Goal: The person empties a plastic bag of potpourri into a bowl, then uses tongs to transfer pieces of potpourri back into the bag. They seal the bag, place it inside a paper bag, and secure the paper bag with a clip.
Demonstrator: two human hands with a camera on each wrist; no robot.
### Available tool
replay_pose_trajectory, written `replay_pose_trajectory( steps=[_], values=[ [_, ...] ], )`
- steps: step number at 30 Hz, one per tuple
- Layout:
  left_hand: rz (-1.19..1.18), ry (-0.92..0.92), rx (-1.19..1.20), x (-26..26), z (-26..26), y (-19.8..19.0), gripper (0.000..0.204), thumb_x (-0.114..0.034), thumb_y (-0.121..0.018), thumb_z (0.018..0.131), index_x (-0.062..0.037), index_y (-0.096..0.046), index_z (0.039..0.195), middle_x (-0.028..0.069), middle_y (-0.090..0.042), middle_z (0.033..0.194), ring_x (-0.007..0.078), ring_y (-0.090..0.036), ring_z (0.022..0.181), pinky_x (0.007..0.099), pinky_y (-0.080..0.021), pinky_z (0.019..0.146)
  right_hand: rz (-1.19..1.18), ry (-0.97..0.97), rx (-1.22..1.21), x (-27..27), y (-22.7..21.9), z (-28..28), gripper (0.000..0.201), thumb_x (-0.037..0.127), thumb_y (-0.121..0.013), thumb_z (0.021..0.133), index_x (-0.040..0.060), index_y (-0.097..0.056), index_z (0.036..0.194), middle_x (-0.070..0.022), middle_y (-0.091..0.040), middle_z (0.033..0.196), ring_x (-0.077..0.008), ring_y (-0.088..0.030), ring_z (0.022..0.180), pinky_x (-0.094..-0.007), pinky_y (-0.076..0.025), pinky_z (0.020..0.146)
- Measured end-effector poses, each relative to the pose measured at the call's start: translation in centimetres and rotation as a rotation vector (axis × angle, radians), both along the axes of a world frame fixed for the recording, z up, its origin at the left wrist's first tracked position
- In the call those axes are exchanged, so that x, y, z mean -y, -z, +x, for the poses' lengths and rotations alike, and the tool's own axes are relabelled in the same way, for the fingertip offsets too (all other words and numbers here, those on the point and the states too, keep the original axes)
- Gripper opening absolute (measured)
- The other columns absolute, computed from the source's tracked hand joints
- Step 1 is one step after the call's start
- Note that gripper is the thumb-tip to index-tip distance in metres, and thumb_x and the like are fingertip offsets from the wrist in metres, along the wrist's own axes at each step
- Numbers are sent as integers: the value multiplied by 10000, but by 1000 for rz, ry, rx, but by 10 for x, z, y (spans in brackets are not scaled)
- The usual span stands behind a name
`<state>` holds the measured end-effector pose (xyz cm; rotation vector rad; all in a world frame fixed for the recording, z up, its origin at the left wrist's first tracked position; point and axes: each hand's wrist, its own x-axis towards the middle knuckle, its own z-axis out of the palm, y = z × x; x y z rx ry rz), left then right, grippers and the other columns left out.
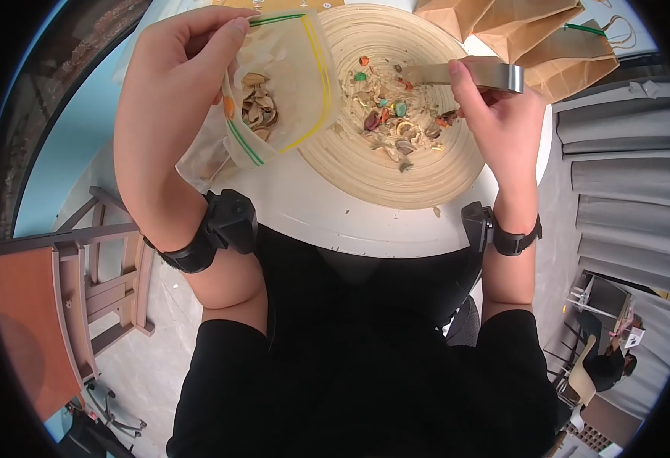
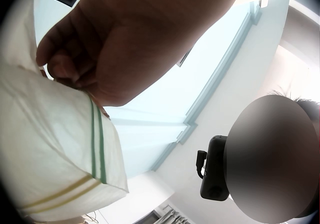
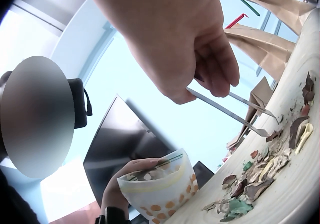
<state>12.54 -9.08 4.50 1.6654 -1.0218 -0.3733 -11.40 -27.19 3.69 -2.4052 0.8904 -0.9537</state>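
Observation:
My left hand (image 1: 173,80) pinches the top edge of a zip bag (image 1: 297,114) with green and yellow stripes. Its mouth gapes toward the plate, and brown dried petals (image 1: 257,108) lie inside. In the right wrist view the bag (image 3: 167,196) shows orange dots. My right hand (image 1: 507,126) grips metal tongs (image 1: 495,75) between thumb and fingers. The tong tips reach down close to the scraps at the far part of a round ribbed plate (image 1: 396,195). Dried potpourri (image 1: 401,109), in brown, cream, red and green pieces, is scattered across it.
Brown paper bags (image 1: 564,57) stand at the back right beyond the plate. The plate rests on a white round table (image 1: 335,229), where a few crumbs lie near the front edge. A wooden chair (image 1: 114,290) stands at left, and a person (image 1: 613,370) sits far off at right.

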Motion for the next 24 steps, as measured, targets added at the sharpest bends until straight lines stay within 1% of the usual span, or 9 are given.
replay_pose_trajectory(
  steps=[2, 5, 8, 11, 14, 17, 20, 21, 24],
  values=[
    [-1, 5, 0, 0, -1, 0, 249, -182, -608, 948, 7, -712, 1073, -62, -564, 695, -11, -452, 590, 182, -317, 497, 45, 5, -60, -4, -3, 0, 213, 223, -720, 835, 10, -719, 833, -70, -667, 602, -139, -647, 530, -249, -495, 543],
    [28, -4, -5, 0, -2, -3, 247, -181, -608, 948, 6, -712, 1072, -64, -559, 693, -10, -451, 588, 182, -318, 497, -22, -24, -74, -2, 0, -1, 252, 229, -698, 900, -22, -711, 914, -15, -632, 626, -59, -572, 545, -214, -453, 520],
    [23, -7, -6, -1, 0, 0, 245, -181, -607, 949, 3, -713, 1071, -67, -554, 688, -10, -449, 584, 182, -317, 497, 17, -1, -16, -4, 2, 2, 210, 213, -716, 835, 3, -706, 823, -77, -664, 600, -145, -642, 522, -251, -494, 541],
    [17, -5, 2, -1, 1, 1, 245, -183, -608, 950, 1, -714, 1071, -66, -558, 691, -11, -449, 585, 181, -317, 497, 48, 2, 2, -3, 4, 2, 208, 211, -717, 833, 3, -707, 832, -79, -661, 599, -139, -636, 523, -248, -491, 543],
    [21, -11, -3, -1, -1, -1, 245, -185, -608, 950, 1, -714, 1071, -65, -563, 694, -12, -451, 587, 181, -317, 498, 41, -34, -19, -4, 3, -1, 227, 188, -694, 901, -35, -701, 940, -29, -642, 657, -73, -597, 547, -213, -468, 518],
    [22, -7, -6, -1, -1, -1, 247, -186, -606, 952, 1, -713, 1072, -65, -570, 699, -13, -454, 587, 182, -316, 497, 20, -35, 78, -9, -7, -1, 221, 164, -688, 906, -53, -694, 946, -56, -648, 675, -88, -608, 564, -214, -478, 522],
    [27, 0, -7, -1, 0, -1, 253, -188, -606, 952, 4, -710, 1078, -56, -588, 723, -8, -473, 603, 180, -328, 504, 91, -140, 399, -20, -21, 5, 141, 125, -713, 874, -15, -709, 896, -18, -654, 650, -71, -608, 572, -196, -463, 539],
    [36, -19, -7, 0, -2, -2, 256, -189, -607, 951, 7, -708, 1082, -52, -596, 733, -6, -480, 610, 179, -335, 508, 65, -174, 435, -29, -28, 6, 139, 96, -712, 876, -27, -699, 939, -21, -654, 684, -72, -596, 575, -183, -453, 531],
    [45, -59, -17, 1, -5, -4, 264, -186, -605, 940, 16, -704, 1078, -29, -615, 745, 16, -496, 614, 192, -363, 518, -66, -446, 495, -43, -37, 12, 271, 155, -616, 948, -102, -650, 1025, -136, -663, 730, -167, -624, 568, -269, -518, 541]
  ],
)
